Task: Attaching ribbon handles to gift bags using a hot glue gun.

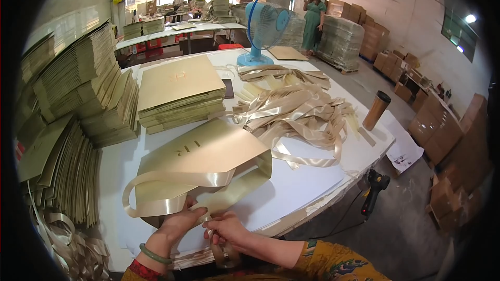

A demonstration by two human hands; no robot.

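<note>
A gold paper gift bag point(230, 140) lies on its side on the white-covered table, its mouth gaping towards me. A loop of beige satin ribbon point(150, 177) hangs from its upper panel. My left hand point(179, 220), below a green bangle point(156, 255), grips the lower panel at the bag's mouth, with some fingers hidden inside. Close beside it, my right hand point(226, 228) pinches a second satin ribbon point(224, 255) at that panel's edge. The ribbon's length dangles over the table's front edge. Exactly how the ribbon meets the panel is hidden by my fingers.
A heap of satin ribbons point(297, 113) and a stack of flat bags point(179, 103) lie beyond the bag. Folded bags point(70, 171) crowd the left. A glue gun point(373, 195) hangs off the right edge, near a tumbler point(377, 111). A blue fan point(256, 35) stands behind.
</note>
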